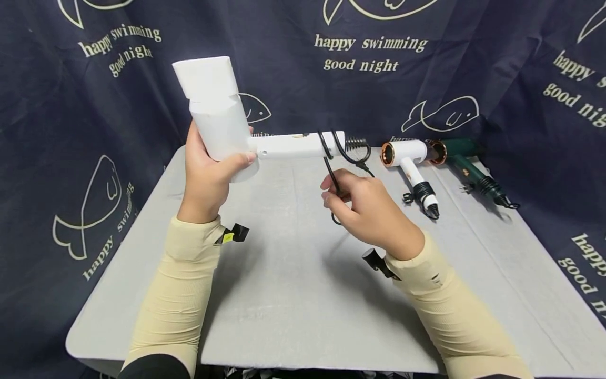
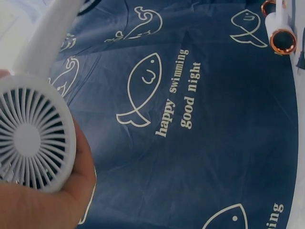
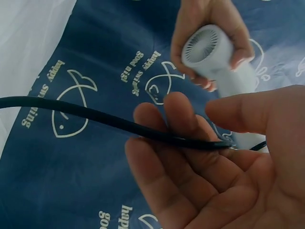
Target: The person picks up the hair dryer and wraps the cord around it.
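Observation:
My left hand (image 1: 203,184) grips a white hair dryer (image 1: 215,123) by its barrel, above the table. The barrel stands nearly upright, its flat nozzle at the top, and the handle points right. In the left wrist view, the slotted round end of the dryer (image 2: 67,126) shows within the hand. A black power cord (image 1: 333,176) loops around the handle's end. My right hand (image 1: 374,213) holds a stretch of that cord below the handle. In the right wrist view, the cord (image 3: 119,125) crosses the loosely curled fingers, while the thumb stays apart from it.
On the table's right side lie a white hair dryer with a copper-coloured rim (image 1: 411,169) and a dark green one (image 1: 466,164), both with cords wrapped round their handles. A grey-white cloth covers the table (image 1: 293,295). Dark blue printed curtains (image 1: 284,31) hang close behind and beside it.

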`<state>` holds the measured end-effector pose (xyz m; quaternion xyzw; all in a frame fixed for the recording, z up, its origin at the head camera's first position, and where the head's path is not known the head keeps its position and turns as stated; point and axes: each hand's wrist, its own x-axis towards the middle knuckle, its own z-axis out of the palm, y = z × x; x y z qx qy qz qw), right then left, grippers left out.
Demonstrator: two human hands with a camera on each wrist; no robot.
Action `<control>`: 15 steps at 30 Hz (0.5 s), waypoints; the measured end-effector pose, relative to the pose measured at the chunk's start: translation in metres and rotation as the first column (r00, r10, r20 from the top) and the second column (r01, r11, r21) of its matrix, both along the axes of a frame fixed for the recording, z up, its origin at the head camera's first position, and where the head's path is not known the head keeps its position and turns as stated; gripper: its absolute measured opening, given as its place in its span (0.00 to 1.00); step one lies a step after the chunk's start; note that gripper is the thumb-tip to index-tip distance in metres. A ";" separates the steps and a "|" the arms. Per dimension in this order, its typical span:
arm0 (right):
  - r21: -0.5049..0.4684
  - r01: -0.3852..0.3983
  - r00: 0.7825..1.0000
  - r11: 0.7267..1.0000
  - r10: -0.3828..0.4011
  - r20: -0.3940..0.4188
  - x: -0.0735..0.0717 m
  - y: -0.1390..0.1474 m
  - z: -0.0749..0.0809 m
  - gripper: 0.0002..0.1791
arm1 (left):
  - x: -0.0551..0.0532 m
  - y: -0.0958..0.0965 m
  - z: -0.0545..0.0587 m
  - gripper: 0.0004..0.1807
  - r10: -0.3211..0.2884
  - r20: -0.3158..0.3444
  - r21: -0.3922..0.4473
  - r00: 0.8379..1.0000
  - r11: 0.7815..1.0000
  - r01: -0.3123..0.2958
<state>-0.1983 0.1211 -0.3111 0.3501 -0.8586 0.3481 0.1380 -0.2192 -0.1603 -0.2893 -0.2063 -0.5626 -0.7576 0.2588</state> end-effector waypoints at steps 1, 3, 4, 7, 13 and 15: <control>0.008 -0.005 1.000 1.000 0.005 0.014 0.002 0.000 0.001 0.03 | -0.001 0.000 0.000 0.42 0.014 0.007 0.009 1.000 1.000 -0.014; 0.024 -0.023 0.999 0.999 0.023 0.024 0.005 0.000 0.003 0.03 | -0.002 0.000 0.000 0.43 0.039 0.014 0.008 0.999 0.999 -0.039; 0.031 -0.032 0.999 0.999 0.032 0.021 0.007 0.000 0.004 0.03 | -0.003 0.000 0.000 0.43 0.050 0.013 0.000 0.999 0.999 -0.050; 0.052 -0.045 0.999 0.998 0.045 -0.006 0.011 0.001 0.006 0.03 | -0.003 0.002 0.001 0.42 0.075 0.005 -0.018 0.997 0.997 -0.075; 0.035 -0.036 0.993 0.999 0.039 -0.109 0.018 0.004 0.013 0.03 | 0.006 0.010 0.008 0.41 0.135 -0.002 -0.043 0.991 0.990 -0.135; 0.021 -0.027 0.987 0.999 0.030 -0.157 0.020 0.006 0.014 0.03 | 0.011 0.011 0.011 0.41 0.155 -0.001 -0.060 0.988 0.986 -0.155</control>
